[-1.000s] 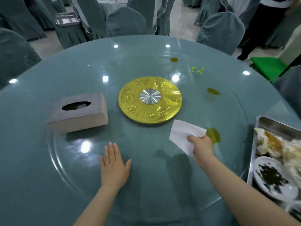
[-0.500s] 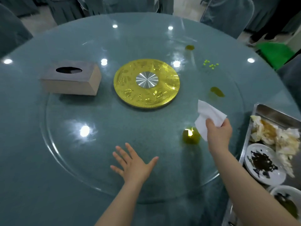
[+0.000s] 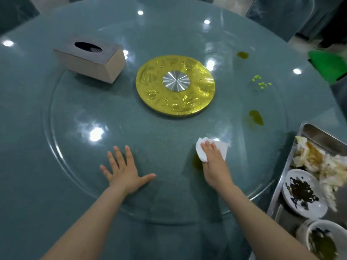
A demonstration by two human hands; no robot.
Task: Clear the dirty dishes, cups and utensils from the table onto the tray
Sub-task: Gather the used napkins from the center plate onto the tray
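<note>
The bench [image 3: 56, 184] was teal; the turntable hub [image 3: 175, 86] was gold embossed with leaves, its centre silver; the tissue box [image 3: 90, 60] was beige with a grey top; the napkin [image 3: 201, 151] was white; the spills [image 3: 256, 118] were olive-green; the tray [image 3: 317, 132] was steel-grey.
</note>
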